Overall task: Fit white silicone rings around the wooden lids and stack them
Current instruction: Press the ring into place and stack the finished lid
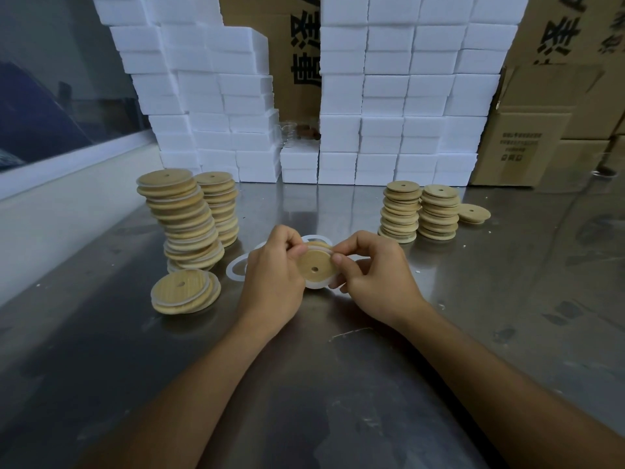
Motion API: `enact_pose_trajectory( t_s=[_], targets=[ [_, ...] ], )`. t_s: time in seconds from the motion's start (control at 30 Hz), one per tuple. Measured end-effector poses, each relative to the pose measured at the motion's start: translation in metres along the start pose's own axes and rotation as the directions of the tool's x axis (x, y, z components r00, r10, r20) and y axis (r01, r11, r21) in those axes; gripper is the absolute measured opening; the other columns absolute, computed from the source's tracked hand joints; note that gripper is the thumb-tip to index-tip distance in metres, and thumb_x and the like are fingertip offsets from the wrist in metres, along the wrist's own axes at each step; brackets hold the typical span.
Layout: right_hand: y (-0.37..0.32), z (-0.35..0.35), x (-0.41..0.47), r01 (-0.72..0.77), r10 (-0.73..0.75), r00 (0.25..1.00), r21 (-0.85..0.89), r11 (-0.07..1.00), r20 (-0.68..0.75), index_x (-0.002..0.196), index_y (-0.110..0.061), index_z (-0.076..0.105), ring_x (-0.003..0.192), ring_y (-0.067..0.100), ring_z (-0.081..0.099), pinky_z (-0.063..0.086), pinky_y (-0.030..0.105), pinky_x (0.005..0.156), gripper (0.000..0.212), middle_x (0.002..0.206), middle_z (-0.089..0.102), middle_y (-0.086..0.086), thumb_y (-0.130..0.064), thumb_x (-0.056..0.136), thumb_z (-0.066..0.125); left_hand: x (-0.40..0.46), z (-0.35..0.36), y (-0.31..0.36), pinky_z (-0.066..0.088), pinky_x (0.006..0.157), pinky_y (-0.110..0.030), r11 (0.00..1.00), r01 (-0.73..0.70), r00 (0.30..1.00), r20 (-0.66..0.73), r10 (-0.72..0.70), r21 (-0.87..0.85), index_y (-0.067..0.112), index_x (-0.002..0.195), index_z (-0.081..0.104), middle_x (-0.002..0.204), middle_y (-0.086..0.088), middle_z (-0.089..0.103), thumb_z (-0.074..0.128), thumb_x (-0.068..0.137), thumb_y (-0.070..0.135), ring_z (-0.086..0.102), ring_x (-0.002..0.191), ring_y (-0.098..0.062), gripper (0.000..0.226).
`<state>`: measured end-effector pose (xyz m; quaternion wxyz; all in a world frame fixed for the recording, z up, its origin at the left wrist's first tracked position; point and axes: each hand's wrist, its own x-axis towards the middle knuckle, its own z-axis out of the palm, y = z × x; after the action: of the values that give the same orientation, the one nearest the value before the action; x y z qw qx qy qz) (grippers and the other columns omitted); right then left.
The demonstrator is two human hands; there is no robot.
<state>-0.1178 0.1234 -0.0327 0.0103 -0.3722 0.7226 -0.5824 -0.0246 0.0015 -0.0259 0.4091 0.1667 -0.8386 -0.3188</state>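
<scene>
Holding a wooden lid (pixel 316 265) tilted above the steel table (pixel 338 384), left hand (pixel 274 275) and right hand (pixel 375 279) both pinching its rim and the white silicone ring (pixel 318 285) being worked around it. Lying loose beneath and behind the held lid, more rings (pixel 236 270) (partly hidden by the hands). Leaning left of the lid, two tall ringed stacks (pixel 189 221), a short pile (pixel 185 295) nearer. Standing right of it, bare lid stacks (pixel 421 211). Rising behind, white foam boxes (pixel 406 96) and cartons (pixel 548 123).
</scene>
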Motion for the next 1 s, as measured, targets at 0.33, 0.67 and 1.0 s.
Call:
enact_pose_trajectory(
  t_s=[0.33, 0.67, 1.0],
  targets=[
    [0.0019, -0.0012, 0.0021, -0.098, 0.096, 0.995, 0.075, 0.992, 0.025, 0.081, -0.014, 0.065, 0.064, 0.020, 0.073, 0.061, 0.039, 0.066, 0.010, 0.074, 0.072, 0.003, -0.012, 0.090, 0.070, 0.0006, -0.0003, -0.0029, 0.037, 0.057, -0.004, 0.997, 0.077, 0.997, 0.001, -0.077, -0.026, 0.021, 0.080, 0.048, 0.070, 0.011, 0.057, 0.055, 0.095, 0.008, 0.054, 0.066, -0.003, 0.021],
    [-0.0018, -0.0007, -0.0022, 0.138, -0.147, 0.989, -0.193, 0.971, -0.029, 0.089, -0.016, 0.064, 0.078, 0.004, 0.062, 0.048, 0.017, 0.064, 0.011, 0.080, 0.067, -0.013, -0.005, 0.089, 0.062, -0.0044, -0.0005, 0.0010, 0.036, 0.063, -0.007, 0.979, -0.168, 0.986, 0.017, 0.167, 0.117, 0.019, 0.087, 0.050, 0.082, 0.009, 0.053, 0.059, 0.092, 0.008, 0.050, 0.071, -0.003, 0.015],
    [-0.0025, 0.0024, -0.0027, 0.140, -0.145, 0.989, -0.166, 0.976, -0.016, 0.090, -0.018, 0.061, 0.081, 0.001, 0.063, 0.050, 0.019, 0.070, 0.005, 0.080, 0.067, -0.014, -0.020, 0.094, 0.062, -0.0040, -0.0008, 0.0016, 0.040, 0.059, -0.007, 0.994, -0.109, 0.994, 0.036, 0.108, 0.024, 0.026, 0.082, 0.049, 0.075, 0.008, 0.058, 0.062, 0.089, 0.006, 0.059, 0.070, -0.010, 0.024]
  ],
)
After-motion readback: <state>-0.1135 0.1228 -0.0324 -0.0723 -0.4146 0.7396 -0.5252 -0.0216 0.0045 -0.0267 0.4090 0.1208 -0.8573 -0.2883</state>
